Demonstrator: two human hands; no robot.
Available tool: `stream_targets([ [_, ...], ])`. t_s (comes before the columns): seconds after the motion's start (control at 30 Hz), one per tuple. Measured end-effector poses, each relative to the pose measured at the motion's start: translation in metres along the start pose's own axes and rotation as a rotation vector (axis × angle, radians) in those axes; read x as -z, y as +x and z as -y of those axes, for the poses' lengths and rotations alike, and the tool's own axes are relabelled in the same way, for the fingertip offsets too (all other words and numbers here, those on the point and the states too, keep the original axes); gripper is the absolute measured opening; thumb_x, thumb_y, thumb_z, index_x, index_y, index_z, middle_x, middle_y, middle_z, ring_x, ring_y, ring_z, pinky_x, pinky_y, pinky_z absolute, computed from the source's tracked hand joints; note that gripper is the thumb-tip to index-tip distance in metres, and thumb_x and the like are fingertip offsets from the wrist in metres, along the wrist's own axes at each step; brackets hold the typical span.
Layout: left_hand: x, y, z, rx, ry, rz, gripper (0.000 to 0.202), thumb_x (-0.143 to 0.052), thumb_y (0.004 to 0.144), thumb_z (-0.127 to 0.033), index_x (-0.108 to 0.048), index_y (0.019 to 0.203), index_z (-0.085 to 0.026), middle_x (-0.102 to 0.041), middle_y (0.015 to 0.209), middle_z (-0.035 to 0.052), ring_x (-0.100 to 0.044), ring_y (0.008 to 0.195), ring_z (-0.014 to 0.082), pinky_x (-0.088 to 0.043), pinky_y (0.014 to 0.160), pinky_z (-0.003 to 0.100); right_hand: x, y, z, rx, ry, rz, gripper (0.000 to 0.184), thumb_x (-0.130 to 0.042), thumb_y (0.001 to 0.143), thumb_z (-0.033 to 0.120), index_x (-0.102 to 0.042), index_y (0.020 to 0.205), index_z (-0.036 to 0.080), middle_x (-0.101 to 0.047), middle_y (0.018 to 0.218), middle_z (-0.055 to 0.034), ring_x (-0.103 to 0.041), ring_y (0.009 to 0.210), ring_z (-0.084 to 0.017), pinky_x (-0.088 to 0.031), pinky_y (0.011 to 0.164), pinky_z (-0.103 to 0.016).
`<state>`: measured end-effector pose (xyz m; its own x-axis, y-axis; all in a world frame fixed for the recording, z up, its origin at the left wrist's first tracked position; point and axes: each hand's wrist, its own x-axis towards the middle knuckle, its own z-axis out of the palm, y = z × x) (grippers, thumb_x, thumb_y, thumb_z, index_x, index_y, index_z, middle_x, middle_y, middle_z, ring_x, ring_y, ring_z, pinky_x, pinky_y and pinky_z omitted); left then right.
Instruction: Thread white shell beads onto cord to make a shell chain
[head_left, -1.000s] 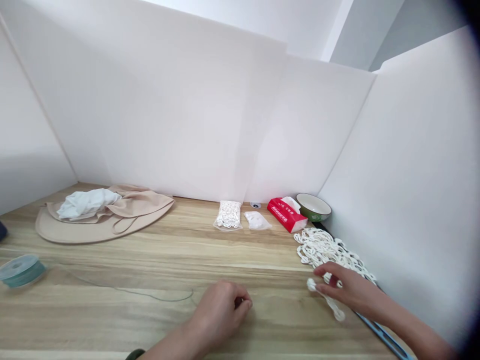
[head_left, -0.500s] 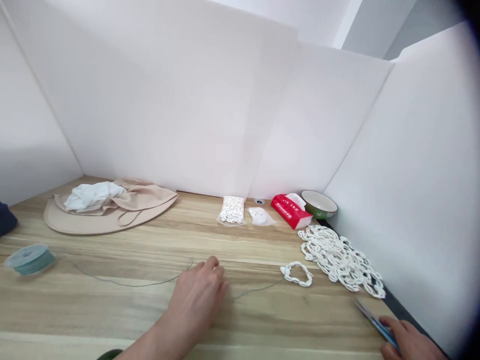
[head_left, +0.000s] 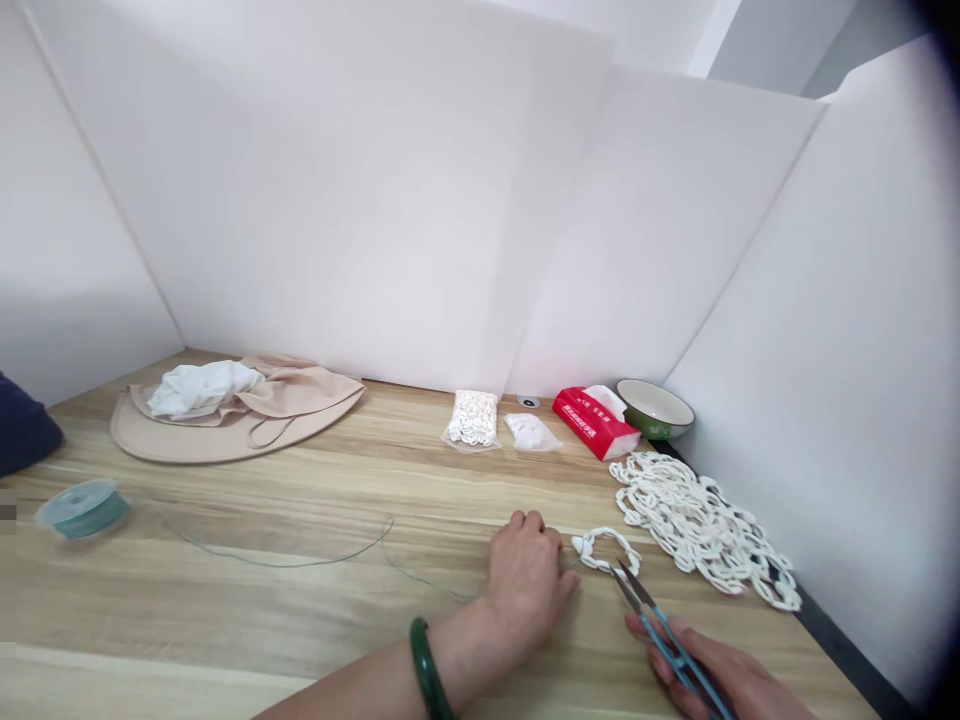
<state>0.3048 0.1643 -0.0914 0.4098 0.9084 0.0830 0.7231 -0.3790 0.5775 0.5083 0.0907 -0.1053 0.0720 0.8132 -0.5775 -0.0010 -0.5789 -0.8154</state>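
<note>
Blue scissors [head_left: 663, 634] have moved up beside the curled white link strand [head_left: 604, 549].

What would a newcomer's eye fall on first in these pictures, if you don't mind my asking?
The big heap of white chain links on the right of the wooden table stands out first, with a red tissue box behind it. Nearer the camera, the right hand holds blue-handled scissors beside a small loop of white links, close to the left hand.

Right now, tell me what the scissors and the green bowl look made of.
The scissors look like steel: bright metal blades, with blue-coated handles. The green bowl looks like glazed ceramic or enamelware, judging by its glossy surface; the view cannot settle which.
</note>
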Motion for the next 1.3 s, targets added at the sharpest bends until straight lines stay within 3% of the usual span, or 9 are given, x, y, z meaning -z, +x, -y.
stream_targets([
  [0.13, -0.011, 0.008, 0.000, -0.012, -0.002, 0.001, 0.018, -0.060, 0.075, -0.025, -0.070, 0.089, -0.020, -0.068, 0.090, 0.0089, -0.057, 0.091, 0.0258, -0.043, 0.082, 0.036, -0.012, -0.008, 0.011, -0.059, 0.115, 0.112, 0.036, -0.074, 0.068, 0.046, -0.072, 0.079, 0.013, -0.053, 0.060, 0.0019, -0.043, 0.044, -0.004, -0.032, 0.037, -0.014],
  [0.27, -0.017, 0.008, 0.003, -0.011, -0.015, -0.016, 0.013, -0.057, 0.078, -0.024, -0.070, 0.078, -0.020, -0.070, 0.080, 0.0068, -0.057, 0.084, 0.0242, -0.041, 0.081, 0.036, -0.016, -0.012, 0.020, -0.118, 0.155, 0.136, 0.026, -0.069, 0.078, 0.038, -0.071, 0.079, 0.012, -0.052, 0.063, 0.0023, -0.040, 0.042, -0.002, -0.030, 0.035, -0.011],
  [0.6, -0.023, 0.007, 0.007, 0.025, -0.067, -0.082, 0.007, -0.061, 0.075, -0.023, -0.068, 0.073, -0.022, -0.070, 0.075, 0.0009, -0.057, 0.077, 0.0192, -0.039, 0.076, 0.031, -0.024, 0.004, 0.033, -0.152, 0.125, 0.136, 0.029, -0.069, 0.080, 0.037, -0.066, 0.086, 0.010, -0.048, 0.059, 0.0042, -0.038, 0.041, -0.002, -0.037, 0.034, -0.013],
  [0.83, -0.025, 0.008, 0.007, 0.020, -0.067, -0.091, 0.013, -0.058, 0.077, -0.022, -0.067, 0.068, -0.022, -0.069, 0.072, 0.0016, -0.055, 0.076, 0.0196, -0.037, 0.075, 0.032, -0.029, 0.009, 0.038, -0.197, 0.128, 0.089, 0.029, -0.074, 0.074, 0.038, -0.063, 0.084, 0.013, -0.052, 0.064, 0.0043, -0.041, 0.043, -0.003, -0.046, 0.038, -0.015],
  [0.93, -0.025, 0.008, 0.007, 0.016, -0.066, -0.098, 0.014, -0.057, 0.078, -0.021, -0.067, 0.068, -0.021, -0.069, 0.072, 0.0020, -0.055, 0.076, 0.0200, -0.037, 0.075, 0.032, -0.030, 0.014, 0.038, -0.178, 0.123, 0.129, 0.033, -0.074, 0.073, 0.042, -0.062, 0.085, 0.014, -0.053, 0.060, 0.0045, -0.043, 0.042, -0.004, -0.049, 0.039, -0.018],
  [1.13, -0.026, 0.006, 0.007, 0.016, -0.081, -0.113, 0.014, -0.058, 0.078, -0.022, -0.066, 0.067, -0.021, -0.068, 0.071, 0.0014, -0.055, 0.076, 0.0194, -0.037, 0.075, 0.032, -0.022, 0.023, 0.033, -0.146, 0.105, 0.201, 0.037, -0.075, 0.071, 0.046, -0.061, 0.081, 0.013, -0.052, 0.055, 0.0049, -0.033, 0.036, 0.000, -0.030, 0.029, -0.010],
  [1.3, -0.028, 0.005, 0.009, 0.015, -0.098, -0.125, 0.013, -0.058, 0.078, -0.019, -0.066, 0.069, -0.022, -0.068, 0.072, 0.0006, -0.054, 0.075, 0.0182, -0.038, 0.075, 0.030, -0.017, 0.026, 0.031, -0.157, 0.108, 0.197, 0.031, -0.069, 0.078, 0.042, -0.061, 0.084, 0.012, -0.051, 0.058, 0.0042, -0.028, 0.036, 0.001, -0.023, 0.030, -0.009],
])
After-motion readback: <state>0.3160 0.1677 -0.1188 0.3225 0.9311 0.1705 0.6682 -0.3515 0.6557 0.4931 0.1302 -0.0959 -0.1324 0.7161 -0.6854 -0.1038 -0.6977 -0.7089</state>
